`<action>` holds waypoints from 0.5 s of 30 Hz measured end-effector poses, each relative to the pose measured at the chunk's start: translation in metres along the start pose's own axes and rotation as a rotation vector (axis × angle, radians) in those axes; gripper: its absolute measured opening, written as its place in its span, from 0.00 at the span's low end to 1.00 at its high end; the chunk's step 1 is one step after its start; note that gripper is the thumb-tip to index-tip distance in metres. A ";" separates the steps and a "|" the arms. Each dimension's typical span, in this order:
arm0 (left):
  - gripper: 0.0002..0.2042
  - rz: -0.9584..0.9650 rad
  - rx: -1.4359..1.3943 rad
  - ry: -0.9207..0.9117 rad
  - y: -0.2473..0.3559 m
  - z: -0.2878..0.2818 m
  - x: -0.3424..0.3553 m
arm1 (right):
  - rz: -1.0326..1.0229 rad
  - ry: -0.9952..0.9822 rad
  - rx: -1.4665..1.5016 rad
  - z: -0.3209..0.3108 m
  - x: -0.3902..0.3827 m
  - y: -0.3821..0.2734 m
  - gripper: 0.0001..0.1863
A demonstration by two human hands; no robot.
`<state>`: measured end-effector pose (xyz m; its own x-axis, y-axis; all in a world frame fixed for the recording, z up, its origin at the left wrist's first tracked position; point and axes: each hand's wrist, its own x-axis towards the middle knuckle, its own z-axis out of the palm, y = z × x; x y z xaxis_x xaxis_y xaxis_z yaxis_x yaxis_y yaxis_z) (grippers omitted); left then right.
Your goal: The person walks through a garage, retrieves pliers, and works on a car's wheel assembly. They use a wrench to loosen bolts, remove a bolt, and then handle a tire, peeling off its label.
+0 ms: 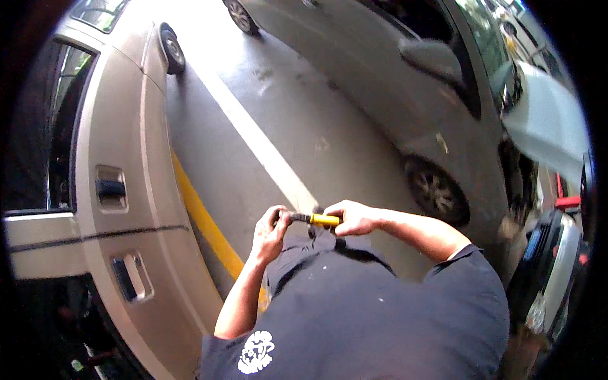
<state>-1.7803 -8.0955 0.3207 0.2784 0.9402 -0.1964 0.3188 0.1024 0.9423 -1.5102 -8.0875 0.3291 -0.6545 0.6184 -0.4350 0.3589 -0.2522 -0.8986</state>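
Note:
In front of my body I hold a slim hand tool [324, 220] with a yellow grip and a dark end, lying nearly level between my hands. My left hand [271, 232] is closed around its dark end. My right hand [356, 217] is closed on the yellow end, its thumb and fingers bent round it. The tool's exact kind is too small to tell, and both its tips are hidden in my fingers.
A beige vehicle [117, 234] with two dark door handles stands close at my left. To the right is a grey car [354, 76] with its front wheel [437, 193]; a pale raised panel [548, 120] stands at its front. White [250, 130] and yellow [206, 215] floor lines run between the vehicles.

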 end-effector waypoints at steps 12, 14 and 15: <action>0.10 -0.127 -0.573 0.060 -0.038 -0.148 0.359 | -0.108 0.023 -0.606 -0.272 0.309 -0.128 0.16; 0.11 -0.142 -0.542 0.015 -0.033 -0.186 0.429 | -0.142 0.062 -0.719 -0.313 0.358 -0.150 0.15; 0.11 -0.164 -0.635 0.018 -0.015 -0.201 0.452 | -0.065 0.057 -0.831 -0.332 0.374 -0.169 0.18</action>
<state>-1.8413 -7.6072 0.2718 0.2545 0.9009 -0.3517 -0.2424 0.4115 0.8786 -1.5948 -7.5660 0.3370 -0.6644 0.6548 -0.3603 0.7101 0.4026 -0.5777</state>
